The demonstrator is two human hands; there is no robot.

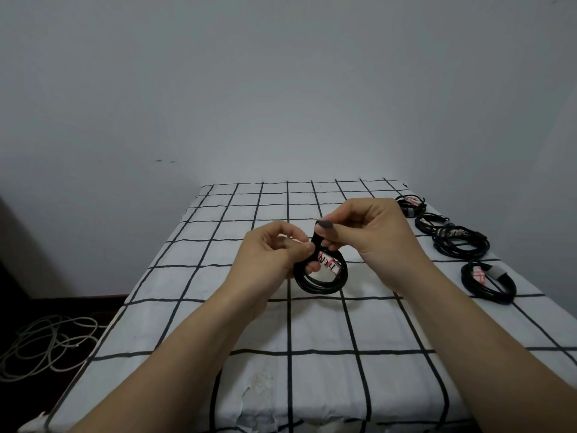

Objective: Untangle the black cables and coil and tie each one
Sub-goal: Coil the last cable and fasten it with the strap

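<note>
Bare forearms (193, 332) — bare left hand (271, 254), right hand (368, 229).

Left hand (274, 256), right hand (371, 232), fingers (343, 235) curled

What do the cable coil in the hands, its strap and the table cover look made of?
Cable coil: black jacket, probably rubber or PVC; faint sheen on the loops. Strap: flat, matte dark band, possibly fabric. Table cover: thin white cloth with black grid; wrinkles near the front edge.

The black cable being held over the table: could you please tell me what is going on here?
A person's left hand grips a coiled black cable above the checked tablecloth while the right hand pinches the black strap at its top, apparently tying it. Four more coils lie along the table's right edge.
</note>
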